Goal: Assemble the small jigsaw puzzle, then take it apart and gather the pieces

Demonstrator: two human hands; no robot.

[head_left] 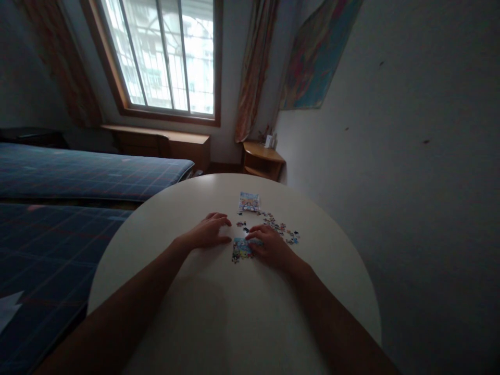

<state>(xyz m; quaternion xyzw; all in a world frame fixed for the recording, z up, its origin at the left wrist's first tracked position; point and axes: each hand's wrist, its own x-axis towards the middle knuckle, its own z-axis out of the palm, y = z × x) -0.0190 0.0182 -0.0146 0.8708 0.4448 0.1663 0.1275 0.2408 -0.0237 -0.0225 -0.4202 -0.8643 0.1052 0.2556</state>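
A partly joined jigsaw puzzle (241,249), blue with coloured figures, lies flat on the round white table. My right hand (271,248) rests over its right side, fingers reaching left onto the upper edge and hiding part of it. No piece shows between those fingers. To the left of the puzzle, my left hand (210,232) lies on the table with fingers apart and holding nothing. Just beyond my right fingertips is a dark loose puzzle piece (246,229). Several loose puzzle pieces (279,226) are scattered to the right and beyond that hand.
A small picture sheet or packet (249,201) lies farther back on the white table (187,317). Plaid mattresses (78,174) stand along the left, a bare wall (422,208) on the right. A corner shelf (263,152) is behind the table, near the window.
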